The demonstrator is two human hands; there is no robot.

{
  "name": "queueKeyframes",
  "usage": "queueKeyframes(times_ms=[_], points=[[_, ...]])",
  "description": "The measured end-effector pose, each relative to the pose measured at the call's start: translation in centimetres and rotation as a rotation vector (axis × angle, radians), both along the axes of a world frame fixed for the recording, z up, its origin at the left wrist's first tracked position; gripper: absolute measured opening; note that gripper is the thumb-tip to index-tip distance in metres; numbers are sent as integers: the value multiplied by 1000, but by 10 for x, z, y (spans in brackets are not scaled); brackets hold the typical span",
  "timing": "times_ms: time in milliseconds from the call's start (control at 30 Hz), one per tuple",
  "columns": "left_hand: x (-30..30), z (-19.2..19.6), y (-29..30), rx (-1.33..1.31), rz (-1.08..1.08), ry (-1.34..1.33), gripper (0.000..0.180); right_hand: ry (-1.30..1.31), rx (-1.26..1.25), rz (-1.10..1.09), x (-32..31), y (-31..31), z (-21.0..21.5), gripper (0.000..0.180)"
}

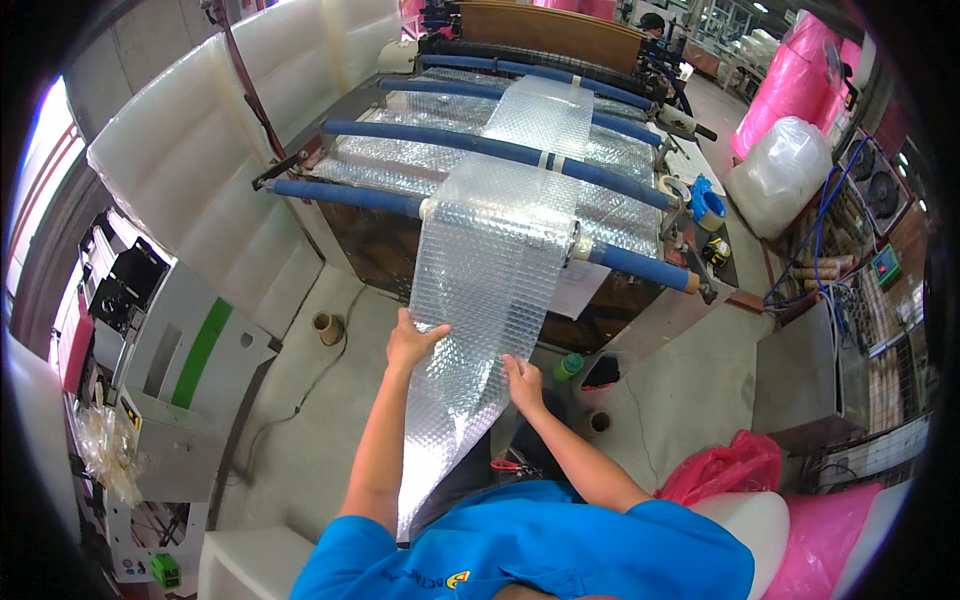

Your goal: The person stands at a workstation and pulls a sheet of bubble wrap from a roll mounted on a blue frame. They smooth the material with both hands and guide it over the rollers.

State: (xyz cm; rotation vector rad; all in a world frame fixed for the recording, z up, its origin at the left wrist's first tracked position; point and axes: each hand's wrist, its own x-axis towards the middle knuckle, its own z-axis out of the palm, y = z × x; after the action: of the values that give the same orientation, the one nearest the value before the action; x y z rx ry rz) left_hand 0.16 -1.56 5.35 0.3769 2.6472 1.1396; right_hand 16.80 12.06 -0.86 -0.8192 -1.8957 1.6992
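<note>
A long strip of clear bubble wrap (485, 270) runs from the roller machine down toward my body, its lower end narrowing to a slanted point by my blue shirt. My left hand (413, 342) grips the strip's left edge, thumb lying on top. On the right edge, slightly closer to me, my right hand (522, 384) pinches the wrap with the thumb above. The fingers under the sheet are hidden. Farther up, the strip passes over the front blue roller (350, 195) and the blue roller behind it (400, 137).
Red-handled pliers (512, 467) sit near my waist. A green bottle (569, 366) and a cardboard tube (598, 421) stand right of the strip; another tube (327, 325) is on the left floor near a cable. Tape rolls and a tape measure (716, 251) rest on the machine's right side.
</note>
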Motion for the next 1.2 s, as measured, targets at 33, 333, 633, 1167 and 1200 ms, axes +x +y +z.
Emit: queueKeyframes(times_ms=[33, 333, 633, 1167, 1200], points=[[-3, -5, 2, 21, -12, -4, 72, 6, -13, -17, -2, 0, -2, 38], [-4, -18, 3, 154, 5, -75, 70, -32, 28, -33, -2, 3, -15, 41], [-4, -45, 2, 149, 26, -90, 68, -47, -15, -33, 1, 0, -20, 40], [-45, 68, 65, 241, 81, 67, 75, 296, -64, -97, -65, 79, 62, 36], [-46, 62, 61, 240, 71, 57, 76, 283, -95, -97, -63, 75, 66, 36]])
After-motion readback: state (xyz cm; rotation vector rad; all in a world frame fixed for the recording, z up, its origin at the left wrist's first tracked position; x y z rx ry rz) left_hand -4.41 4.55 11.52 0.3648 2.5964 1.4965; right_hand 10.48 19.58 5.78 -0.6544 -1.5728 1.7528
